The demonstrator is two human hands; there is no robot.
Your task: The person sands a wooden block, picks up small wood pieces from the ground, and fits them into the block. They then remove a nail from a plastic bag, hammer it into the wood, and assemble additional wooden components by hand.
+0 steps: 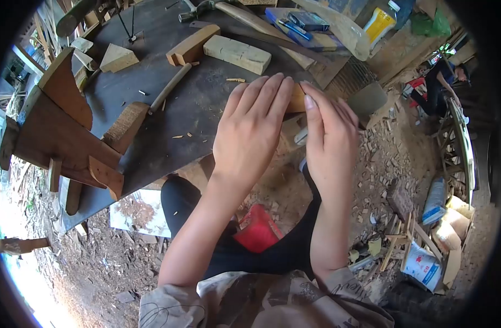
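Observation:
A small orange-brown piece of wood (296, 101) shows between my two hands at the table's right edge; most of it is hidden. My left hand (249, 123) covers its left part, the fingers close together and pressed over it. At its other end, my right hand (331, 128) is curled round the wood with the thumb along the near side. Below the hands, a pale rounded thing (301, 136) is partly covered. A pale wooden block (237, 53) and a notched brown wooden piece (193, 45) lie just beyond the left hand.
On the dark table (168, 131) are a hammer (207, 7), a thin wooden stick (171, 87) and a pale wedge (118, 58). A large brown wooden assembly (64, 131) stands at the left. A yellow-labelled bottle (380, 24) is at the back. Another person (437, 87) sits at the far right.

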